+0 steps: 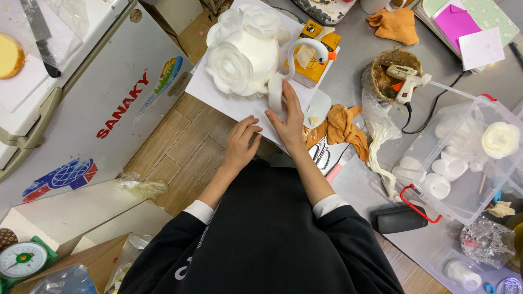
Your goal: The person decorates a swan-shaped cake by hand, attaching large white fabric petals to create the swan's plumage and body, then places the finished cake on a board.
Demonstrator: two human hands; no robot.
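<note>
Your right hand (289, 121) rests on the white paper sheet (215, 90), fingers extended upward and pinching a white foam strip (275, 93) that curls up into an arch beside the white cake-like form covered in large white petal flowers (243, 50). That form sits on the sheet at the grey metal table (354, 71) edge. Your left hand (240, 144) lies loosely curled at the sheet's near edge, holding nothing. An orange-tan cloth (343, 126) lies just right of your right hand, with scissors (321, 155) beside it. A white glue gun (407, 81) rests on a brown round bowl (381, 76). A clear plastic bin (468, 158) holds white foam pieces.
</note>
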